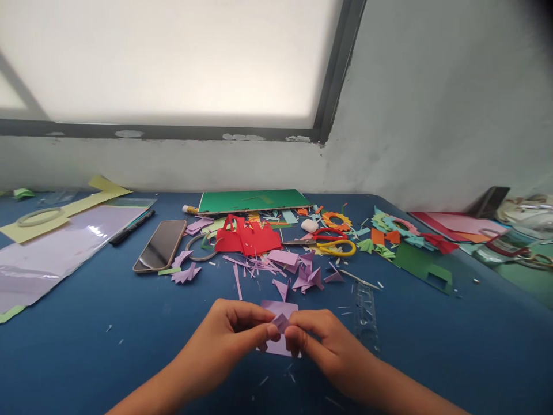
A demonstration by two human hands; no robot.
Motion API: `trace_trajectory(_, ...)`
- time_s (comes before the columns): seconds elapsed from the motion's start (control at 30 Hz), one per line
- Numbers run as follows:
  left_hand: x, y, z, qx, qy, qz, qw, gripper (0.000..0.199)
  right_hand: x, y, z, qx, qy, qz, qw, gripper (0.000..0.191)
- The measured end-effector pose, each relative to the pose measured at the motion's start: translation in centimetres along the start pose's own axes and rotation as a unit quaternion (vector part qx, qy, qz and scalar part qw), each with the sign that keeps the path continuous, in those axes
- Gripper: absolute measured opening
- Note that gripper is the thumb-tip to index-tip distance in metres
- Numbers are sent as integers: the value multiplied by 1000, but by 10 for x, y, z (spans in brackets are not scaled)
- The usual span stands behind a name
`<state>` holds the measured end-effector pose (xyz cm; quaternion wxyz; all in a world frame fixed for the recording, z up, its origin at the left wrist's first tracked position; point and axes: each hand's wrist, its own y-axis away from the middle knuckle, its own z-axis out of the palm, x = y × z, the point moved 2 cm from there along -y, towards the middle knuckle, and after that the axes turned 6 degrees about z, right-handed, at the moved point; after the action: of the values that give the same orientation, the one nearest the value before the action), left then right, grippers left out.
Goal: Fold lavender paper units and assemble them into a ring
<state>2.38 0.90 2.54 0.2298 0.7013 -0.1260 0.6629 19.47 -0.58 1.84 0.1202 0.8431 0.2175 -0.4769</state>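
Note:
Between my two hands is a small folded piece of purple paper (280, 323), pinched at both sides. My left hand (235, 334) grips its left edge with thumb and index finger. On the opposite side my right hand (317, 337) pinches it the same way. Beneath the fingers a flat purple paper sheet (279, 346) lies on the blue table, partly covered by my hands. Just beyond it are several folded purple paper pieces (307, 276) and thin purple paper strips (254, 265).
A phone (161, 246), a black pen (132, 227) and a plastic-covered lilac sheet (64, 248) lie left. Scissors (334, 248), red paper (248, 235) and a green board (254, 200) are farther back. A clear ruler (365, 314) lies right, near dark green card (417, 265).

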Motion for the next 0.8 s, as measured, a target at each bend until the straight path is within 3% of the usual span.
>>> trace_trajectory(0.53, 7, 0, -3, 17, 0, 13, 1000, 13, 5, -4, -5, -8, -103, 47, 994, 40)
trace_trajectory(0.6, 6, 0, -5, 20, 2, 13, 1000, 13, 0, -3, -9, 49, -63, 22, 997, 34)
trace_trajectory(0.7, 3, -1, -6, 22, -5, 18, 1000, 15, -16, 14, -16, 165, 24, -86, 982, 19)
trace_trajectory(0.8, -2, -3, -8, 39, -16, 18, 999, 18, -35, 53, -12, 87, 114, -122, 982, 25)
